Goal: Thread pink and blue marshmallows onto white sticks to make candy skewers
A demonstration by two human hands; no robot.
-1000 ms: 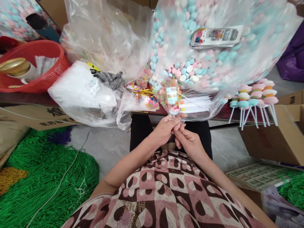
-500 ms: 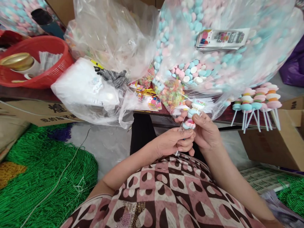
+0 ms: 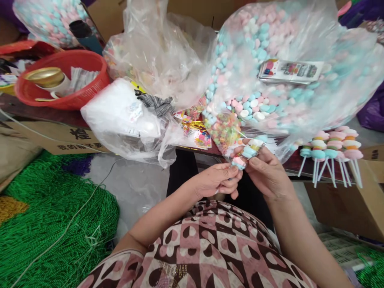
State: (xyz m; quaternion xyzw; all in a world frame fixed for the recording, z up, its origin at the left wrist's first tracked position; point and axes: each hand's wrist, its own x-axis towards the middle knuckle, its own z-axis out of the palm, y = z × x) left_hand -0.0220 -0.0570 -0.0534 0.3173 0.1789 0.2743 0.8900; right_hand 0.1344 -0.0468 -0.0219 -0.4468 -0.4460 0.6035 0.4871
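Note:
Near the table's front edge, my left hand (image 3: 218,181) pinches the lower part of a marshmallow lollipop (image 3: 239,162) with pink and pale blue pieces. A bit of white stick pokes out below my left fingers. Close beside it, my right hand (image 3: 268,173) has thumb and fingers closed on white and blue marshmallow pieces (image 3: 251,149) in shiny clear wrap. Whether these pieces belong to the same lollipop or a second one, I cannot tell. Right of my hands, several marshmallow lollipops (image 3: 331,145) lie with white sticks over the table edge.
A big clear bag of marshmallows (image 3: 285,96) carries a stack of printed wrappers (image 3: 290,72). Gummy candies (image 3: 223,132) lie behind my hands. Leftward are a white plastic bag (image 3: 120,108), a red basket (image 3: 99,82) and green cord (image 3: 66,216) on the floor.
The view has shifted, so the table things appear lower and further right. My right hand has turned the wrapped pieces slightly; both hands keep their hold.

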